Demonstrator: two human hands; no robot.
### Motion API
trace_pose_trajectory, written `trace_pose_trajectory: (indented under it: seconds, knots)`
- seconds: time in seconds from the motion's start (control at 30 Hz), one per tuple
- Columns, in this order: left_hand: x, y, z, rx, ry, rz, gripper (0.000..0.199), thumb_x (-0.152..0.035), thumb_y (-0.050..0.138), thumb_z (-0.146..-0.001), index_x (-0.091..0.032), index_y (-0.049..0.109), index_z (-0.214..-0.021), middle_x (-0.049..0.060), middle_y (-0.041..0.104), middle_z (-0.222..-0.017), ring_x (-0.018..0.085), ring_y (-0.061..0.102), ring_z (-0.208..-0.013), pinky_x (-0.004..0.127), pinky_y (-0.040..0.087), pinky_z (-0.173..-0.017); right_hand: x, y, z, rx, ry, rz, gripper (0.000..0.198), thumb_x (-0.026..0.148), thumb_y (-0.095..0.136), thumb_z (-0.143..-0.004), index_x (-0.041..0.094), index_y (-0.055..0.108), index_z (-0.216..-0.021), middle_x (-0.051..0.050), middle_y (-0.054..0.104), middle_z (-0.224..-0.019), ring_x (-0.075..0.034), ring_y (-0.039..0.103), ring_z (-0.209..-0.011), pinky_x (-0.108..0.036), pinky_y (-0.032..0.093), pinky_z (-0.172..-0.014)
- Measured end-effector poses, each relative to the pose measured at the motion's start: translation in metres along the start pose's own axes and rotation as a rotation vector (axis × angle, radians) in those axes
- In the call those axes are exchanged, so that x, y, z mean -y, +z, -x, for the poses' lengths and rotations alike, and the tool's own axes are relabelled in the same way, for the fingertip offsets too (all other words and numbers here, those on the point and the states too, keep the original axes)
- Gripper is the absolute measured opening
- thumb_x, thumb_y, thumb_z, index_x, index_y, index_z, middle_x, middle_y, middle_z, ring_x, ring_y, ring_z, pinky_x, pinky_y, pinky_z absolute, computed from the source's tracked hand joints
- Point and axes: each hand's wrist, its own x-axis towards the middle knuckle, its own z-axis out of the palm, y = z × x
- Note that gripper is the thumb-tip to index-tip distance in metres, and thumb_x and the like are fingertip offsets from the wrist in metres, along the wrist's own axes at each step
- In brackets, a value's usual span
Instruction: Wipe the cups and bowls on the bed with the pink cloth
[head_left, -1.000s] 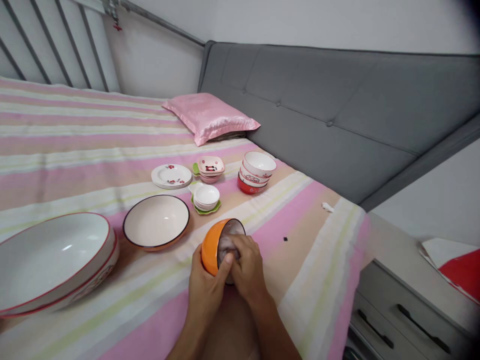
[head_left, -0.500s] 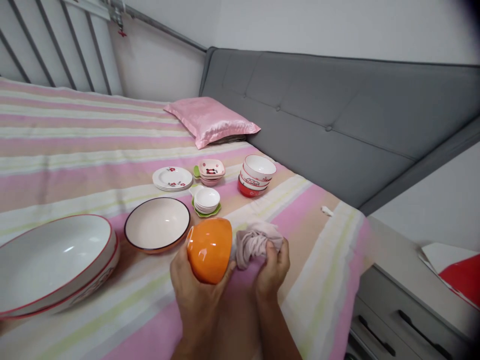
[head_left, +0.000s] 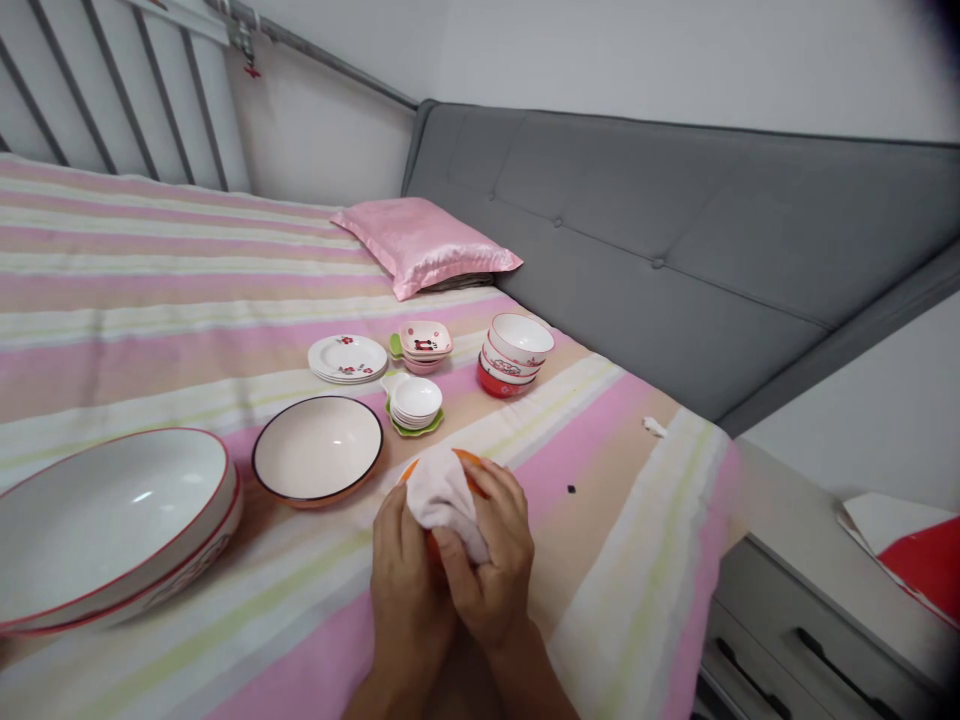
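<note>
Close in front of me, my left hand (head_left: 409,570) grips an orange bowl (head_left: 471,460) from its left side. Most of the bowl is hidden by a pale pinkish cloth (head_left: 442,490) draped over it and by my fingers. My right hand (head_left: 495,550) is closed on the cloth and presses it against the bowl's right side. Just beyond my hands stands a stack of small white dishes (head_left: 417,398) on a green leaf-shaped dish (head_left: 415,430). A wide cream bowl with a dark rim (head_left: 319,450) lies to the left of them.
Large red-rimmed bowls (head_left: 112,520) sit at the left. Farther back are flowered plates (head_left: 346,358), pink square dishes (head_left: 425,340) and stacked bowls (head_left: 517,350). A pink pillow (head_left: 427,240) lies near the grey headboard (head_left: 675,220). A drawer cabinet (head_left: 810,600) borders the bed's right edge.
My right hand has brought the cloth left onto the orange bowl, covering much of it. The bowl has turned in my left hand. A small dark speck now shows on the bedspread.
</note>
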Motion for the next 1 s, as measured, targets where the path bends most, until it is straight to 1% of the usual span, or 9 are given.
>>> trace_pose_trajectory:
  seconds: [0.17, 0.3, 0.37, 0.43, 0.57, 0.7, 0.83, 0.9, 1.0]
  knots:
    - [0.005, 0.008, 0.005, 0.077, 0.179, -0.134, 0.062, -0.008, 0.055, -0.071, -0.013, 0.039, -0.13, 0.017, 0.049, -0.127, 0.03, 0.046, -0.12, 0.047, 0.042, -0.099, -0.021, -0.001, 0.001, -0.083, 0.44, -0.196, 0.035, 0.03, 0.053, -0.086, 0.017, 0.059, -0.118, -0.011, 0.06, -0.121, -0.024, 0.054, -0.114, -0.042, 0.044, -0.098]
    - [0.006, 0.009, 0.009, 0.144, 0.25, -0.162, 0.066, -0.003, 0.052, -0.068, -0.015, 0.038, -0.132, 0.016, 0.047, -0.131, 0.03, 0.043, -0.124, 0.048, 0.039, -0.104, -0.044, 0.001, -0.001, -0.114, 0.818, -0.508, 0.039, 0.041, 0.056, -0.083, 0.015, 0.064, -0.11, -0.011, 0.069, -0.107, -0.024, 0.063, -0.099, -0.038, 0.049, -0.088]
    - [0.006, 0.009, 0.01, 0.178, 0.275, -0.162, 0.067, -0.003, 0.051, -0.068, -0.015, 0.037, -0.133, 0.016, 0.045, -0.133, 0.03, 0.04, -0.127, 0.05, 0.037, -0.105, -0.053, 0.003, -0.001, -0.133, 0.928, -0.638, 0.042, 0.043, 0.058, -0.081, 0.014, 0.065, -0.112, -0.011, 0.07, -0.106, -0.024, 0.064, -0.098, -0.036, 0.05, -0.086]
    - [0.006, 0.009, 0.01, 0.187, 0.277, -0.157, 0.068, -0.002, 0.051, -0.067, -0.016, 0.037, -0.133, 0.015, 0.045, -0.134, 0.03, 0.039, -0.128, 0.051, 0.037, -0.106, -0.058, 0.004, -0.001, -0.144, 0.953, -0.705, 0.045, 0.042, 0.058, -0.081, 0.015, 0.063, -0.116, -0.011, 0.069, -0.109, -0.024, 0.063, -0.101, -0.036, 0.049, -0.088]
    - [0.005, 0.008, 0.008, 0.161, 0.242, -0.143, 0.07, -0.001, 0.05, -0.064, -0.015, 0.038, -0.131, 0.016, 0.046, -0.132, 0.03, 0.041, -0.125, 0.05, 0.039, -0.104, -0.053, 0.001, 0.002, -0.145, 0.794, -0.599, 0.044, 0.04, 0.053, -0.085, 0.015, 0.059, -0.121, -0.012, 0.067, -0.111, -0.023, 0.061, -0.103, -0.039, 0.046, -0.093]
    - [0.005, 0.007, 0.006, 0.144, 0.22, -0.13, 0.073, 0.001, 0.048, -0.062, -0.015, 0.038, -0.132, 0.015, 0.047, -0.132, 0.03, 0.042, -0.124, 0.049, 0.039, -0.104, -0.036, -0.011, 0.002, -0.05, 0.395, -0.391, 0.033, 0.032, 0.045, -0.089, 0.02, 0.065, -0.112, -0.01, 0.061, -0.115, -0.023, 0.057, -0.106, -0.039, 0.045, -0.091]
    - [0.006, 0.007, 0.004, 0.112, 0.21, -0.093, 0.062, -0.006, 0.052, -0.071, -0.015, 0.039, -0.131, 0.017, 0.048, -0.13, 0.03, 0.043, -0.123, 0.049, 0.041, -0.102, -0.018, -0.016, 0.0, -0.028, 0.075, -0.249, 0.021, 0.027, 0.052, -0.082, 0.019, 0.07, -0.091, -0.009, 0.06, -0.099, -0.023, 0.056, -0.094, -0.038, 0.048, -0.08]
    - [0.007, 0.006, 0.003, 0.105, 0.214, -0.068, 0.055, -0.011, 0.054, -0.076, -0.015, 0.04, -0.129, 0.017, 0.049, -0.128, 0.03, 0.043, -0.123, 0.049, 0.04, -0.102, -0.012, -0.013, -0.002, -0.043, -0.002, -0.203, 0.011, 0.024, 0.062, -0.076, 0.018, 0.069, -0.082, -0.008, 0.061, -0.092, -0.023, 0.056, -0.09, -0.038, 0.048, -0.079]
    - [0.007, 0.006, 0.003, 0.094, 0.214, -0.063, 0.053, -0.013, 0.054, -0.078, -0.013, 0.041, -0.129, 0.017, 0.05, -0.128, 0.029, 0.043, -0.123, 0.048, 0.041, -0.102, -0.008, -0.009, -0.004, -0.049, 0.002, -0.143, 0.008, 0.021, 0.067, -0.073, 0.018, 0.067, -0.08, -0.008, 0.064, -0.089, -0.023, 0.057, -0.09, -0.038, 0.048, -0.079]
